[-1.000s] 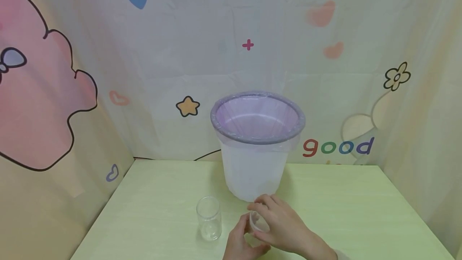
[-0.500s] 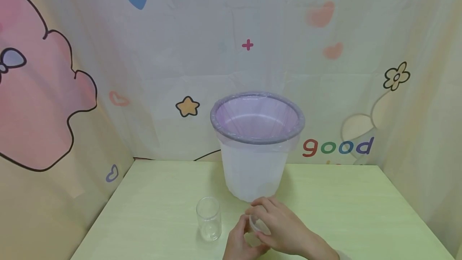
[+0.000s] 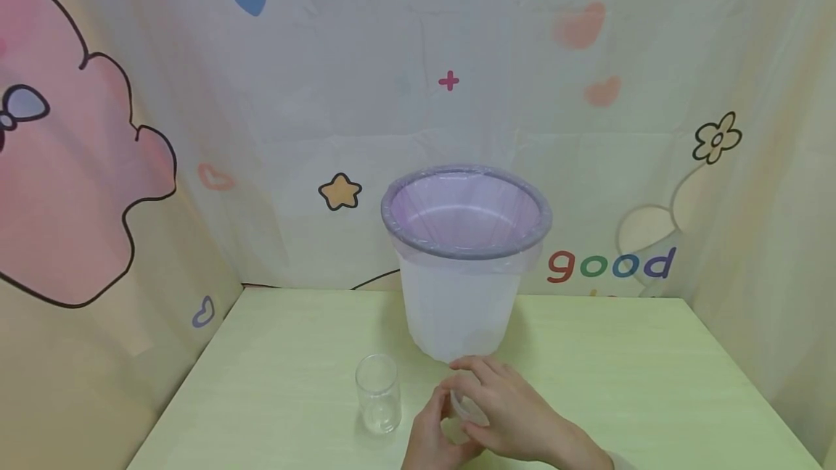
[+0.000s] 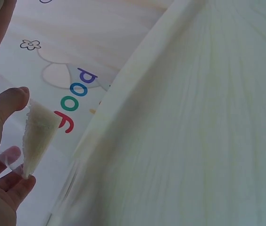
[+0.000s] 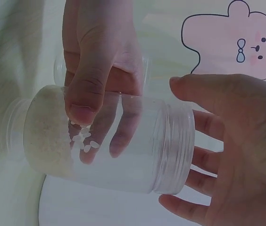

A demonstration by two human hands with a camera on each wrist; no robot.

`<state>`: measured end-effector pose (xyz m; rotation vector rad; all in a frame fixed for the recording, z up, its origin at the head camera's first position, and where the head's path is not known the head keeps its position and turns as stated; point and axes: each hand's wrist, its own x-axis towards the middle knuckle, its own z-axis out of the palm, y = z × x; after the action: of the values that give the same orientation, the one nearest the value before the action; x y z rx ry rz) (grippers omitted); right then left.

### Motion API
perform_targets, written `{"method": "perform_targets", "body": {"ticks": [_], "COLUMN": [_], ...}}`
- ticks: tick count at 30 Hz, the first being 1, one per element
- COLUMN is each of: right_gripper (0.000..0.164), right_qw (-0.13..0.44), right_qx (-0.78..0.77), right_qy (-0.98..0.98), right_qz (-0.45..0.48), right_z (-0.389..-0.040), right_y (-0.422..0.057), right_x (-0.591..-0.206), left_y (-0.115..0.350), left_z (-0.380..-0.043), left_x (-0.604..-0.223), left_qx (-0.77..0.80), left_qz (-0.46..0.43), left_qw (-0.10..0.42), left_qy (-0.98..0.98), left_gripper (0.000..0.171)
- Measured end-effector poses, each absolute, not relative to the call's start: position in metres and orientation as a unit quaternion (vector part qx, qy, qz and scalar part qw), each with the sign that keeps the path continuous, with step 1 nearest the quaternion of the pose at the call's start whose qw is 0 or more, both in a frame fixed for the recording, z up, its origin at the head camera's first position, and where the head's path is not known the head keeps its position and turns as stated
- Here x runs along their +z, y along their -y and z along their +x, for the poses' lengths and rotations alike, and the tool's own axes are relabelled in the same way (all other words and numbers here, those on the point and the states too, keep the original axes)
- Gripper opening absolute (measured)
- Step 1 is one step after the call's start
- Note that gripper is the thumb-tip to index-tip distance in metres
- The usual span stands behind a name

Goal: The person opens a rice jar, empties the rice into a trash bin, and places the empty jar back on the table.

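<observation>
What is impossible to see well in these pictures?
Head view: most of the jar, behind the left hand and right hand.
Head view: the floor of the bin, behind its front wall.
Head view: the line under "good", cut off by the table.
Left wrist view: part of the left hand, cut off by the edge.
Right wrist view: the packed grains, too small to count.

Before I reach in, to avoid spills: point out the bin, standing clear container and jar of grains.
Bin (image 3: 459, 310), head view: outer wall.
Clear container (image 3: 379, 399), head view: side wall.
Jar of grains (image 5: 119, 165), right wrist view: clear wall.
</observation>
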<state>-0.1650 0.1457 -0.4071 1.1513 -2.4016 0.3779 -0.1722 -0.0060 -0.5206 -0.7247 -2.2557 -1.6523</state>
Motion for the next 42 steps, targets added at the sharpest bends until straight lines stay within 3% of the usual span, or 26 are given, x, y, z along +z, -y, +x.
{"method": "perform_targets", "body": {"ticks": [8, 16, 42], "right_gripper": [0.053, 0.053, 0.048], "right_qw": [0.271, 0.263, 0.249], "right_qx": [0.129, 0.125, 0.147], "right_qy": [0.878, 0.892, 0.844], "right_qz": [0.373, 0.346, 0.451], "right_z": [-0.1674, -0.1683, -0.1683], "right_y": [-0.1434, -0.1441, -0.1493], "right_x": [-0.4084, -0.4101, -0.4079], "left_y": [0.0047, 0.0045, 0.0031], "left_z": [-0.1685, -0.1693, -0.1712], "left_x": [-0.5168, -0.5184, -0.5199], "left_qx": [-0.572, -0.570, -0.571], "left_qz": [-0.197, -0.210, -0.229], "left_qw": [0.065, 0.079, 0.104], "left_qy": [0.794, 0.791, 0.781], "left_gripper": [0.064, 0.066, 0.053]}}
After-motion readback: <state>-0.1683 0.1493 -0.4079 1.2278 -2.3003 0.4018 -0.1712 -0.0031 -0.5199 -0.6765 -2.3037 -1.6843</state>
